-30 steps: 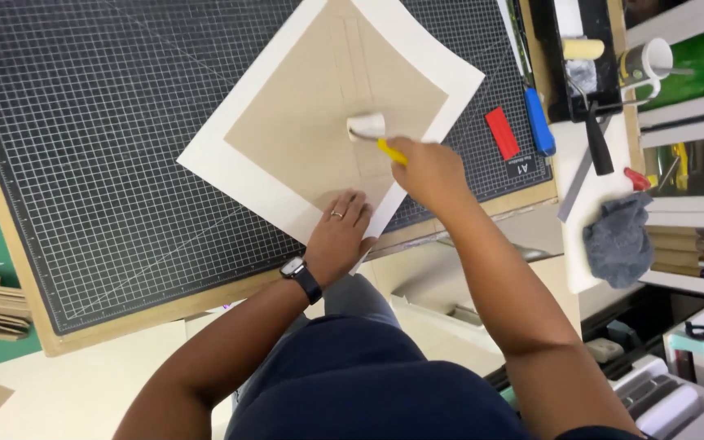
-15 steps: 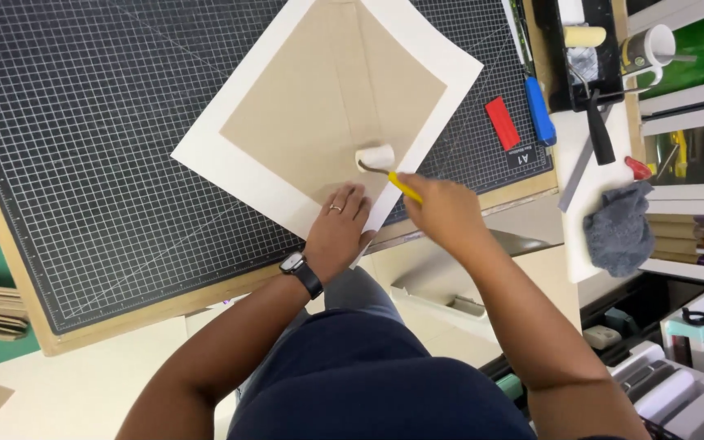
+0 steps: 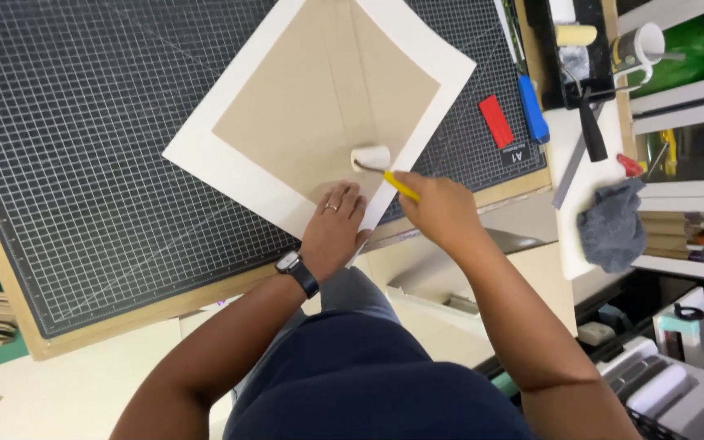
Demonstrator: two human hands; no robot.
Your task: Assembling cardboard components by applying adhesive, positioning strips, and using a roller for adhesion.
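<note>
A tan board (image 3: 311,114) lies on a larger white sheet (image 3: 205,151), both turned at an angle on the black gridded cutting mat (image 3: 67,163). My left hand (image 3: 334,230), with a ring and a wristwatch, presses flat on the near corner of the sheet and board. My right hand (image 3: 442,213) grips the yellow handle of a small white roller (image 3: 371,157), whose drum rests on the tan board close to its near corner, just beyond my left fingers.
A red tool (image 3: 496,121) and a blue tool (image 3: 532,108) lie at the mat's right edge. Further right are a black tray with another roller (image 3: 576,37), a white cup (image 3: 641,42), a grey cloth (image 3: 613,226) and shelves. The mat's wooden board ends at the near edge (image 3: 165,305).
The right hand has drawn the roller back along the tan board toward the near corner. The left hand stayed pressed on the sheet, which looks slightly turned.
</note>
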